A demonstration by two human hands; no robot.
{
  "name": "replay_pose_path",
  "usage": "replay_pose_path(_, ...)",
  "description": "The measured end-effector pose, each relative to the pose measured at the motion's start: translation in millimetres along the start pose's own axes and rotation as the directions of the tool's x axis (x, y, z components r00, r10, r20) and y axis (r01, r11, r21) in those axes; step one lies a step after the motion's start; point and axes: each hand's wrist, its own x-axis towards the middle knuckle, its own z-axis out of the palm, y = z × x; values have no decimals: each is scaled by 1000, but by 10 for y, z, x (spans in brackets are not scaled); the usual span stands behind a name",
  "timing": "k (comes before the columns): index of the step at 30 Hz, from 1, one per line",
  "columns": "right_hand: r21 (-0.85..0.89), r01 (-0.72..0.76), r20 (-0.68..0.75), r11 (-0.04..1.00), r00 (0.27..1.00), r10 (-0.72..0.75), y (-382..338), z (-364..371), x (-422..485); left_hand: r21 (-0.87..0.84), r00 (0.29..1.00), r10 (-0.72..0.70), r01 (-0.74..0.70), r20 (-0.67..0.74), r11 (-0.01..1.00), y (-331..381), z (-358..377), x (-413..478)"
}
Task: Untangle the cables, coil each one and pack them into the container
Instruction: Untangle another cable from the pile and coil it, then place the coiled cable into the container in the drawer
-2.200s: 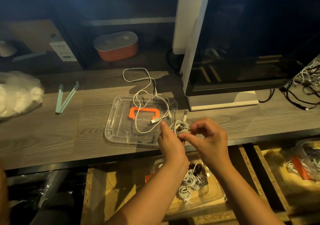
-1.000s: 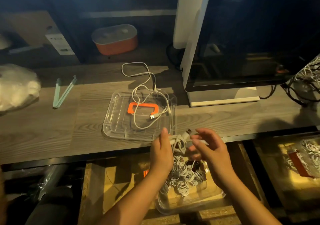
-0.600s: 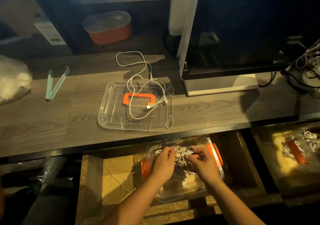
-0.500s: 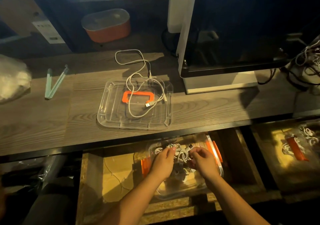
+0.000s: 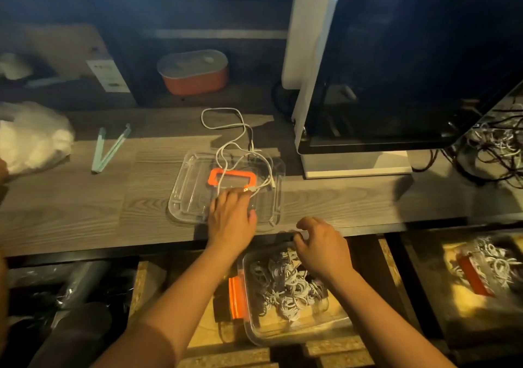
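Fingers (image 5: 229,198) of the left hand (image 5: 232,220) lie stretched out, nearly flat, tips at the USB plug (image 5: 249,189) of the loose white cable (image 5: 226,130). No pinch visible, though the fingers partly hide the plug end. Cable wanders in slack, crossing loops from the back of the desk (image 5: 70,206) onto the clear lid (image 5: 184,198). Lid lies flat, orange frame up, near edge close to the desk front. Right hand (image 5: 322,244) hovers loosely curled, holding nothing, above the far rim of the open container (image 5: 297,331). Container sits one level below the desk, heaped with coiled cables (image 5: 285,285). Risk, as judged: a pull on the plug alone could cinch the crossings into a knot. It could also drag the light lid toward the edge and down onto the container. Base of the monitor (image 5: 410,70) stands just right of the lid, and a loop could snag there.
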Motion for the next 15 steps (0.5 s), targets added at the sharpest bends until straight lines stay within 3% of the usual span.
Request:
replay_pose_path(2, 27, 0, 50, 1000, 999, -1, -53, 10, 68, 120, 997, -1, -8, 71, 993, -154, 31, 109)
replay_pose_path(5, 116, -48, 125, 992, 992, 34, -63, 59, 139, 53, 995, 53, -57, 83, 997, -296, 97, 113)
replay_pose_path(8, 212, -65, 155, 975, 987, 32, -63, 90, 201, -65, 994, 106, -105, 19, 992, -364, 132, 41)
replay_pose_path(11, 364, -89, 200, 927, 980, 15, -110, 78, 237, -220, 971, 174, -209, -166, 953, -321, 172, -94)
replay_pose_path(13, 555, -181, 268, 812, 963, 31, -181, 46, 240, -338, 953, 156, -241, -258, 910, -210, 163, -191)
replay_pose_path(15, 740, -314, 347, 595, 936, 63, -268, 23, 262, -395, 926, 173, -305, -334, 867, -112, 173, -263)
